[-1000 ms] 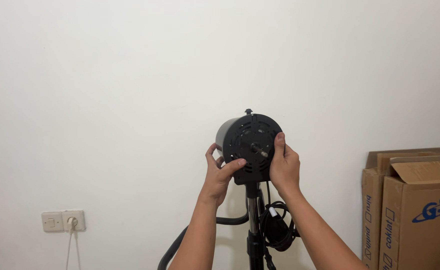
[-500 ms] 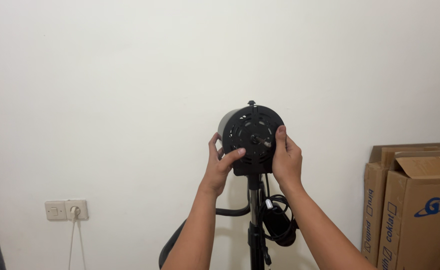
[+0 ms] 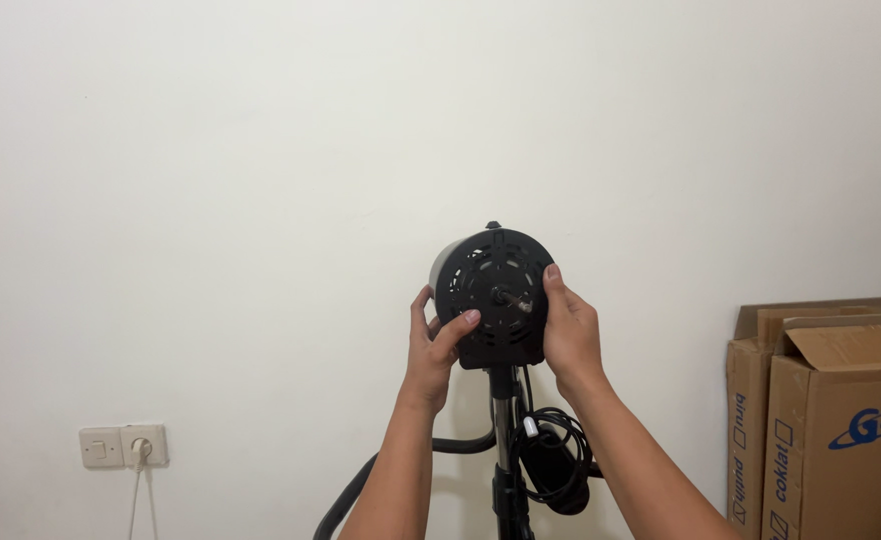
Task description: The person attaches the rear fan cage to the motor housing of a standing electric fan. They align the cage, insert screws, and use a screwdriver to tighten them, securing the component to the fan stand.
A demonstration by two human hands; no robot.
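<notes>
Motor housing (image 3: 494, 297) sits lower in my view than half second ago. Left hand (image 3: 435, 343), right hand (image 3: 570, 330) clasp its sides as before; shaft (image 3: 510, 298) bare between thumbs. Grip unchanged, I judge.

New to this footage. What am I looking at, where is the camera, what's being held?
One camera, worn on a person's head, looks forward at their own two bare hands in front of a plain white wall. The left hand and right hand grip either side of a round black fan motor housing, with no blades or grille fitted. A bare metal shaft sticks out of its middle. The housing sits on a metal pole, with a coiled black cord hanging beside it. Lower left is a wall socket; at right stand cardboard boxes.
</notes>
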